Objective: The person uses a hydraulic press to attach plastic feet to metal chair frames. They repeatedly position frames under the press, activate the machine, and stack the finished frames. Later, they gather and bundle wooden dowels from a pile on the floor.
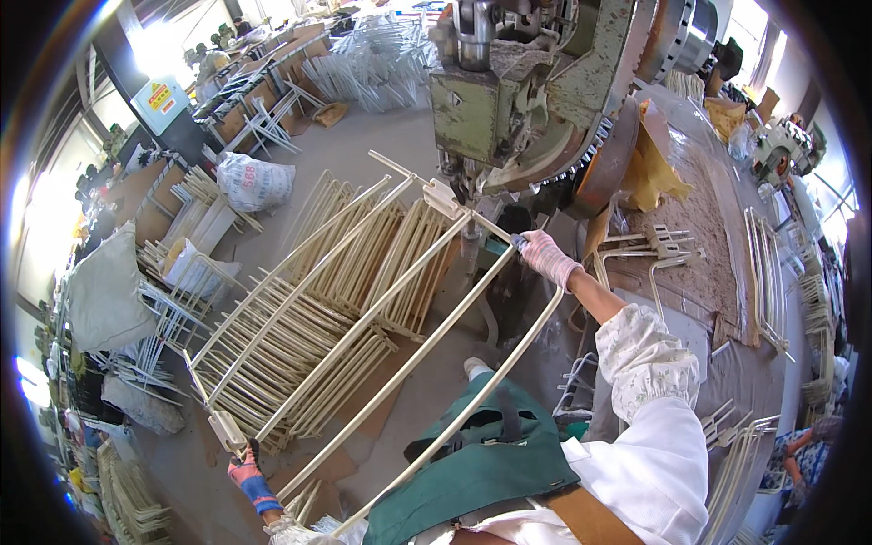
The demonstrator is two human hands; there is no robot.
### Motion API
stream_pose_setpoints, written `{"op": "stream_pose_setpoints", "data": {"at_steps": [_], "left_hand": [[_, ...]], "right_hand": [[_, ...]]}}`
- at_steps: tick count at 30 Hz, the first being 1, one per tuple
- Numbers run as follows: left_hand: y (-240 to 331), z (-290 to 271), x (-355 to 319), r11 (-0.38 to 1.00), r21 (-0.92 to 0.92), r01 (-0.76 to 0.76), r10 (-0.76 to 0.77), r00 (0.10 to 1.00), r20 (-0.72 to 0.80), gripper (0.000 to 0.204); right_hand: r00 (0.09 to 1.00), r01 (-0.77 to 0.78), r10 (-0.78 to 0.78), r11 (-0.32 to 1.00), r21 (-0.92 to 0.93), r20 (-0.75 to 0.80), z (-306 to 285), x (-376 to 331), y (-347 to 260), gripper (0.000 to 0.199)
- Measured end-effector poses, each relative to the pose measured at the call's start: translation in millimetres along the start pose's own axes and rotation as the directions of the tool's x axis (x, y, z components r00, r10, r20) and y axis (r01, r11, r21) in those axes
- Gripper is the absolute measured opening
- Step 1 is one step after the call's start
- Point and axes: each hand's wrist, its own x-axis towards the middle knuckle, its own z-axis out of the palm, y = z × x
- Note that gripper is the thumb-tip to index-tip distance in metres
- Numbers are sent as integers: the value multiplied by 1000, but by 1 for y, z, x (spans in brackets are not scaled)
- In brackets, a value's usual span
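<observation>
Both my hands hold a cream tubular metal frame (363, 328) with several long parallel bars, which slants across the view. My left hand (250, 479), in an orange and blue glove, is closed round its near left end, beside a flat bracket (226, 431). My right hand (548, 258), in a pale glove with dark fingertips, grips the far right end. Another flat bracket (443, 199) on that end lies under the head of a worn green machine (468, 113). Whether the machine's tool touches the bracket, I cannot tell.
Stacks of similar cream frames (282, 363) lie on the floor beneath. To the right, a cardboard-covered table (686, 263) carries bent metal parts (649, 243). A white sack (254, 182) stands at the far left, near a dark post (136, 68). Another person's arm (799, 445) shows at the right rim.
</observation>
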Motion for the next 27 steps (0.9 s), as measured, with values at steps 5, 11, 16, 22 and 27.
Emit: {"op": "stream_pose_setpoints", "data": {"at_steps": [5,11,16,22,27], "left_hand": [[16,-15,3,991,-17,134,-133,990,48,20],[-4,-15,12,925,-332,184,-175,983,57,21],[-40,-35,45,982,-40,183,-185,979,-89,29],[-60,-94,35,985,-52,165,-171,976,-138,28],[-13,-89,15,989,20,149,-146,985,-92,31]], "right_hand": [[992,-115,100,974,194,83,1,-4,-2,18],[943,-304,196,832,463,268,-10,-11,-17,20],[980,-110,31,906,408,196,-4,-12,-12,22],[853,-521,147,292,802,501,23,-47,-69,31],[800,-591,407,665,458,441,34,-14,-89,43]]}}
